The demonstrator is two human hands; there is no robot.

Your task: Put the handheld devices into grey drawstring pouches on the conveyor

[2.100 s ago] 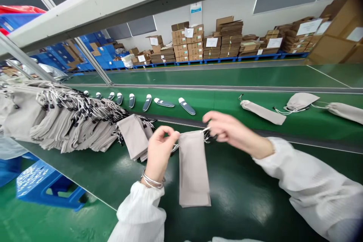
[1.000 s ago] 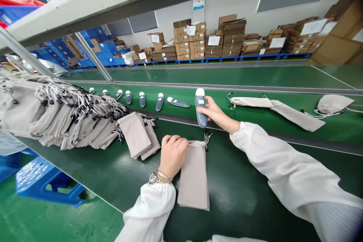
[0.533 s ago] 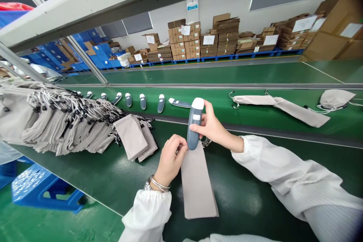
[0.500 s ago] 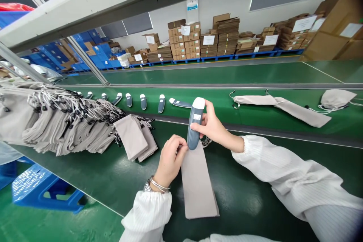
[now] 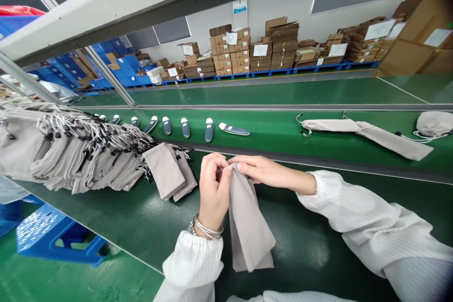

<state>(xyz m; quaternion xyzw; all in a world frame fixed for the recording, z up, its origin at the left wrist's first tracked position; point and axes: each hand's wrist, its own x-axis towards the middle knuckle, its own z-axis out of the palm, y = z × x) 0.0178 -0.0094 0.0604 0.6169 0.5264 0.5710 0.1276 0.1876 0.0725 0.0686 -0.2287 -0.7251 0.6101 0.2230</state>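
1. The grey bag (image 5: 249,226) extends from the hands toward the wearer over the green tabletop (image 5: 304,245); long axis near lengthwise, far end skewed right. Contents hidden.
2. Left hand (image 5: 214,191) pinches its top edge, forearm rising from below.
3. Right hand (image 5: 262,170) grips the same edge, forearm roughly sideways. Both equally near.

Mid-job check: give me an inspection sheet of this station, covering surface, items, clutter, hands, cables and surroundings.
Surface: dark green table, glossy; green strip beyond it.
Items: grey pouch, contents not visible; blue-grey pieces with white ends, in a row on the strip.
Clutter: large pouch heap at left; small pouch stack beside it.
Hands: left hand and right hand both grip the grey pouch's top end.
Cables: nothing seen, only drawstrings.
Surroundings: blue stool at lower left; cartons behind.
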